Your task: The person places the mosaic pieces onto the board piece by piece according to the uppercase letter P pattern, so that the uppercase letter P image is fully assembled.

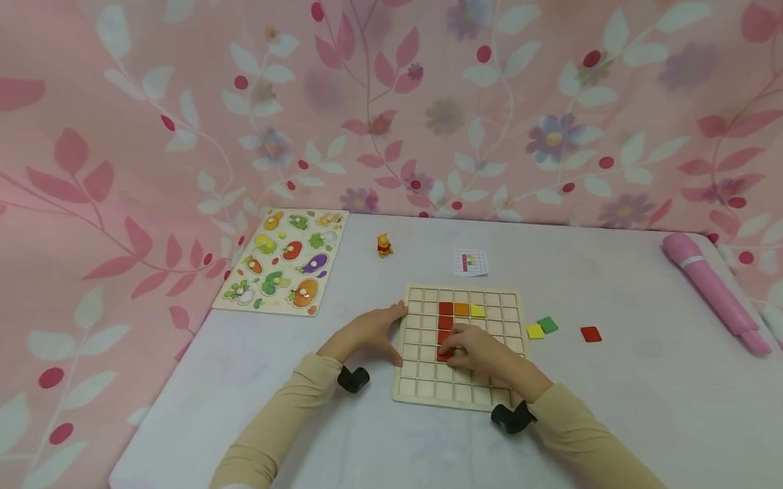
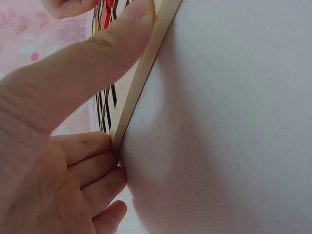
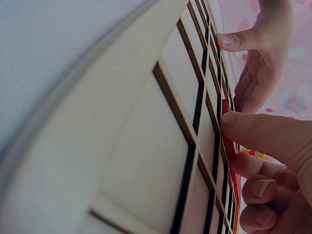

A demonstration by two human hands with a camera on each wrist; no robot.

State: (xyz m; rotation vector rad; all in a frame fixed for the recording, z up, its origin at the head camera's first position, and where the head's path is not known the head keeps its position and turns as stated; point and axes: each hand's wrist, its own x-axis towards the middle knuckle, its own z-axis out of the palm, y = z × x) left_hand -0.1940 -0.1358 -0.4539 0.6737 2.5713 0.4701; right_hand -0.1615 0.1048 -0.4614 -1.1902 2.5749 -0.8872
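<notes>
A red tile (image 3: 227, 141) lies between fingers (image 3: 251, 168) of the right hand (image 1: 482, 350).

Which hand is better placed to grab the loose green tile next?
Likely the right hand, nearer the green tile, though pinching a red tile; the left hand touches the left edge of the board.

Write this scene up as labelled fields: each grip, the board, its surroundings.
Board: wooden grid holding red tiles, orange tile, yellow tile
Left grip: touches the board's left edge
Right grip: pinches a red tile
Loose, right of board: yellow square, green square, red square
Beyond board: picture card, bear figurine
Far left: vegetable puzzle
Far right: pink wand-shaped object
</notes>
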